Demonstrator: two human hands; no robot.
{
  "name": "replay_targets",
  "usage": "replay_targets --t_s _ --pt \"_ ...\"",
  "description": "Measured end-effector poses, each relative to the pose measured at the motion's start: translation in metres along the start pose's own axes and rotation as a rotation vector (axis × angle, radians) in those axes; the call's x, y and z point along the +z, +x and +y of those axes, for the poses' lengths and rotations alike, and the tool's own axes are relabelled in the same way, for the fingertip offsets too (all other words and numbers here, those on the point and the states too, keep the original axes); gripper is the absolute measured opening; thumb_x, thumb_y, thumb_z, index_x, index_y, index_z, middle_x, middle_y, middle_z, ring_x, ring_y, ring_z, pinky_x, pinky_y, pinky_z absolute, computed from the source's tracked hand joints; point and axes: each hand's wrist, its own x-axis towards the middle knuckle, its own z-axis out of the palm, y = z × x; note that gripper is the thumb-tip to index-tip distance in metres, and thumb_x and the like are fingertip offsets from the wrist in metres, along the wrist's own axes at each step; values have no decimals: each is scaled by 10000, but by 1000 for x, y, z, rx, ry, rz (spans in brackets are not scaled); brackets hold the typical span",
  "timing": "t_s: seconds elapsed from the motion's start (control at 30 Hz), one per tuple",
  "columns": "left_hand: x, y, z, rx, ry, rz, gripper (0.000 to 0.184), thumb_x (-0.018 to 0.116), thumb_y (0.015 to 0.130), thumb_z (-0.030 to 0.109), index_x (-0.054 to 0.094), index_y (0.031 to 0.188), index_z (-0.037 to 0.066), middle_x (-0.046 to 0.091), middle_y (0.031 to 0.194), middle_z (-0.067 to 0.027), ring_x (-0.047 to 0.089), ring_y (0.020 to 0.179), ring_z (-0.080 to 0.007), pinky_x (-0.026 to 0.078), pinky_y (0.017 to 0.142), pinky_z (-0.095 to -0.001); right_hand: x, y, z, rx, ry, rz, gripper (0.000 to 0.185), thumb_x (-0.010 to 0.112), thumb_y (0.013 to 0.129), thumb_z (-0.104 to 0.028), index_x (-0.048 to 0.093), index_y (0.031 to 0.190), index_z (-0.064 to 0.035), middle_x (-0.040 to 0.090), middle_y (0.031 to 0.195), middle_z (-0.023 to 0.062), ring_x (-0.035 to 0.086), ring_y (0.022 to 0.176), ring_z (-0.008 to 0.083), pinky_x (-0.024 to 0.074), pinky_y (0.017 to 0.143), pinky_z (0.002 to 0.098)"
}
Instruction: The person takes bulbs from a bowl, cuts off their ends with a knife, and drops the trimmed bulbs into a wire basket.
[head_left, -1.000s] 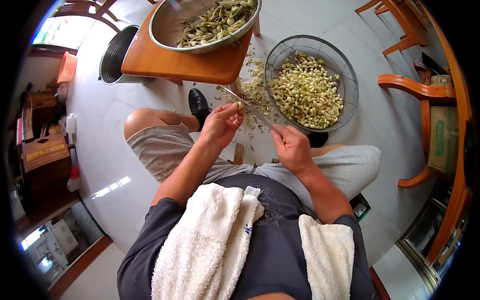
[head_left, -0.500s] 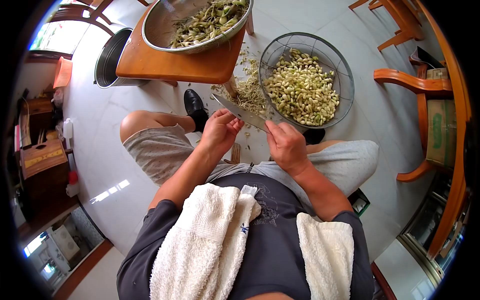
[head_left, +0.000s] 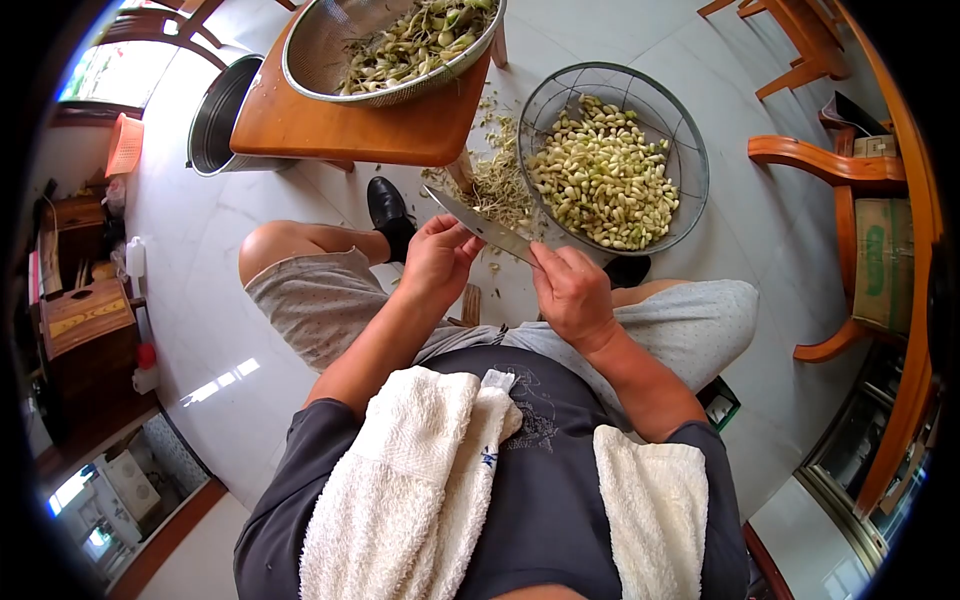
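My right hand [head_left: 574,292] is wrapped round the handle of a knife [head_left: 490,230], whose wide metal blade points up and to the left. Close under the blade, the fingers of my left hand [head_left: 438,262] are curled together; whatever they pinch is too small or hidden to name. Ahead on the right, a round wire-mesh basket [head_left: 688,205] on the floor holds many trimmed pale bulbs [head_left: 605,175]. Untrimmed bulbs with stalks and roots [head_left: 425,45] fill a metal colander [head_left: 300,72] at the top.
The colander rests on an orange-brown wooden stool [head_left: 350,132]. Trimmed scraps [head_left: 503,188] litter the floor beside the basket. A metal bucket [head_left: 205,130] stands left of the stool. Wooden furniture [head_left: 850,175] and a cardboard box [head_left: 882,265] line the right. White towels [head_left: 400,450] hang over my chest.
Almost nothing differs. Both hands and the knife stay in nearly the same place, with only a very slight shift of the view.
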Motion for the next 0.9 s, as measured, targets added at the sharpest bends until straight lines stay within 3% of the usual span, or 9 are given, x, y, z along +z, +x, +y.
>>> replay_targets --t_s 0.17,0.27,0.37,0.5,0.67,0.8,0.87,0.9 --pt "0 0 -1 18 8 5 46 557 870 -32 542 906 -8 619 890 -90 621 815 -197 522 764 -321 2 0 1 -15 -23 -2 278 653 716 -52 633 994 -56 539 712 74 579 676 258 479 578 366" --pt "-1 -2 0 48 45 -9 59 575 866 -25 549 917 -12 623 891 -92 623 811 -196 521 750 -319 5 -2 2 19 4 -11 191 637 752 -91 634 939 -54 563 728 106 588 685 303 481 592 402" --pt "8 -13 6 82 123 -85 87 603 863 -3 562 939 -17 632 894 -96 623 801 -188 516 728 -308 21 -13 27 279 -11 -224 120 604 802 -152 626 830 -38 593 740 164 590 698 370 475 622 458" --pt "8 -14 15 102 117 -170 110 622 869 38 584 959 -11 644 901 -99 619 789 -177 509 705 -290 18 -10 36 392 29 -293 213 577 835 -204 612 733 -20 606 736 215 586 717 410 462 652 495" --pt "9 -9 19 -2 37 -267 146 607 884 54 594 1012 -13 647 913 -107 610 751 -155 506 640 -267 22 -11 40 450 85 -401 211 580 827 -215 620 754 -21 615 750 217 591 736 421 468 675 494" --pt "61 9 13 -13 291 -258 272 614 893 114 575 1109 -46 621 886 -84 585 722 -128 484 615 -242 41 -21 53 307 -49 -556 226 558 819 -217 618 753 -10 620 754 225 601 749 422 473 715 502" --pt "103 13 6 -69 384 -338 383 621 889 156 539 1189 -68 604 886 -80 585 735 -135 492 639 -243 37 -15 45 374 -18 -629 232 550 809 -218 624 762 -4 623 769 234 607 766 419 473 735 505" --pt "120 14 5 -18 575 -402 435 628 882 180 517 1214 -78 617 924 -101 597 761 -153 500 653 -257 35 -12 42 411 -2 -666 236 546 804 -219 627 766 -1 625 777 239 610 775 417 473 745 506"
